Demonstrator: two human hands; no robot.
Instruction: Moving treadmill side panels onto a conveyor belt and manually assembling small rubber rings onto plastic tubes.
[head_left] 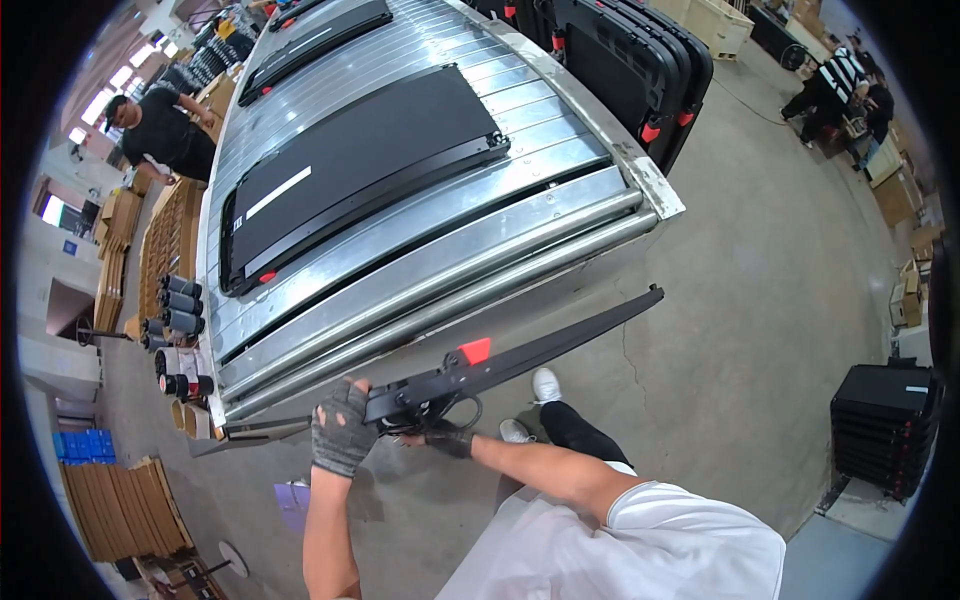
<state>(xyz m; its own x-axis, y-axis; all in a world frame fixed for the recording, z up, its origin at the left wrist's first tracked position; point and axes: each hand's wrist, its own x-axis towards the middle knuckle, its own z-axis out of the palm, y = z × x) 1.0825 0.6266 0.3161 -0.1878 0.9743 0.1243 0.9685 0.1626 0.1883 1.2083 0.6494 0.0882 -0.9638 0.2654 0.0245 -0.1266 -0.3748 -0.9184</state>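
In front of me, a long black frame part (560,346) is held up, seen nearly edge-on. A red tab (474,351) sticks up from its middle, and a black ring-shaped loop hangs below. My left hand (342,430), in a grey fingerless glove, is closed around the part near its left portion. Gloved too, my right hand (447,438) grips the part's underside near the loop; its fingers are partly hidden. Beyond lies a flat black panel (365,150) with a white label strip and a red tab, resting on the metal slat conveyor (560,200).
Another black panel (318,48) lies farther along the conveyor. Black panels (625,60) with red tabs stand upright at its right side. A stack of black cases (880,425) is at right. Dark rolls (180,305) and cardboard (125,510) are at left. A co-worker (170,135) stands at far left.
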